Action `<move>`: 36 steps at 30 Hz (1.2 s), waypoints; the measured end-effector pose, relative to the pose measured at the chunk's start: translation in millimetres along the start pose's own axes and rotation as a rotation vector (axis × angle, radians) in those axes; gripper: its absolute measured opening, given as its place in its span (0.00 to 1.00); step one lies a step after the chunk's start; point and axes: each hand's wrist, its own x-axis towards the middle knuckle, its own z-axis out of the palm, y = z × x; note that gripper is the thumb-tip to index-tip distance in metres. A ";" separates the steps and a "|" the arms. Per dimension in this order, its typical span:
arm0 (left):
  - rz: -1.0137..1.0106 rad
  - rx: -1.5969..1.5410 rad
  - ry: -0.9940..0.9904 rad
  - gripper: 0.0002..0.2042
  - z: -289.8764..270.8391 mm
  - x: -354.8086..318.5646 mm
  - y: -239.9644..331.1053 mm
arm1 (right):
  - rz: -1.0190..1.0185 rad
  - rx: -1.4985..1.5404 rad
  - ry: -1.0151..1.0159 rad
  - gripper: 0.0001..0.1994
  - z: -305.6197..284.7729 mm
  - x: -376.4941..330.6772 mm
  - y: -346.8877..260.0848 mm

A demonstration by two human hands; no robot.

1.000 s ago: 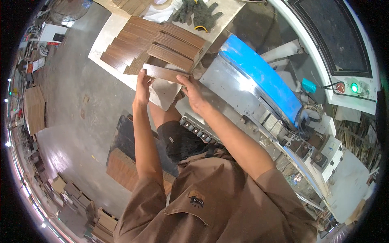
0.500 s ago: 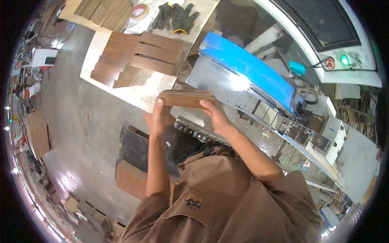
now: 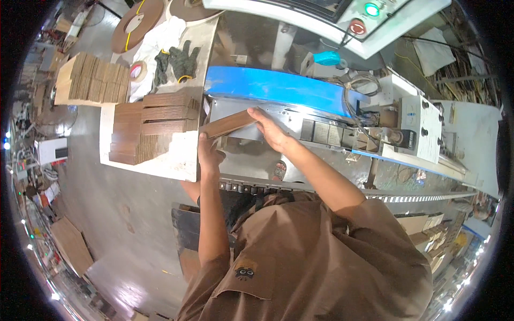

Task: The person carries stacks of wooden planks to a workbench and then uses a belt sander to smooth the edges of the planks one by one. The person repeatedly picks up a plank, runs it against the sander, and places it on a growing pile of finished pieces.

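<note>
- Nearest the camera: the person's brown-shirted shoulders, with both forearms reaching forward from the lower edge toward the machine.
- Left hand: its grip is closed on the near, lower end of a brown wooden strip, fingers wrapped under that end.
- Right hand: its grip is clamped on the strip's far end, fingers laid flat along the top edge (the thumb is hidden beneath).
- The strip is held in the air between the two hands, tilted, just in front of the machine's grey metal bed and below the blue guard.
- Step in hand, as judged: carrying one strip from the stack to the machine's infeed.
- The next move would seem to call for levelling the strip and setting it flush on the bed, fingers clear of the guard.
- To the left, the table carries the stack of brown strips; further along it lie a block of paler wooden pieces, a tape roll and dark gloves.
- Farthest: the control panel with a green lamp and a red button.
</note>
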 end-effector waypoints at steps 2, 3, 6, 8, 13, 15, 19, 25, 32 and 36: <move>0.022 -0.023 -0.029 0.35 -4.0 5.8 -8.6 | -0.045 0.114 0.034 0.64 -7.4 5.3 15.0; 0.046 -0.015 -0.009 0.35 -1.6 4.8 -10.1 | -0.075 0.177 0.027 0.62 -9.6 3.0 17.3; 0.041 -0.048 0.096 0.34 2.8 -4.9 -11.1 | -0.126 0.337 0.074 0.57 -14.8 -4.7 27.3; 0.258 0.151 0.185 0.33 2.2 -17.3 -13.0 | -0.135 0.389 0.091 0.54 -17.9 -15.7 32.3; 1.001 1.067 0.127 0.34 13.7 -44.7 9.8 | -0.078 0.371 0.105 0.49 -35.2 -59.1 38.8; 1.082 1.284 0.044 0.34 36.5 -45.4 29.8 | -0.082 0.409 0.086 0.48 -45.2 -67.2 50.8; 1.079 1.628 -0.110 0.27 45.7 -21.7 48.4 | -0.075 0.449 0.038 0.39 -63.5 -93.3 63.5; 1.269 1.632 -0.106 0.22 79.8 -42.2 57.6 | -0.056 0.525 0.109 0.30 -104.1 -155.5 67.1; 1.302 1.502 -0.437 0.23 162.7 -46.6 -56.6 | -0.031 0.656 0.389 0.24 -148.7 -178.8 93.9; 1.295 1.460 -0.483 0.22 194.1 -2.2 -118.7 | -0.075 0.691 0.412 0.23 -157.2 -159.0 88.4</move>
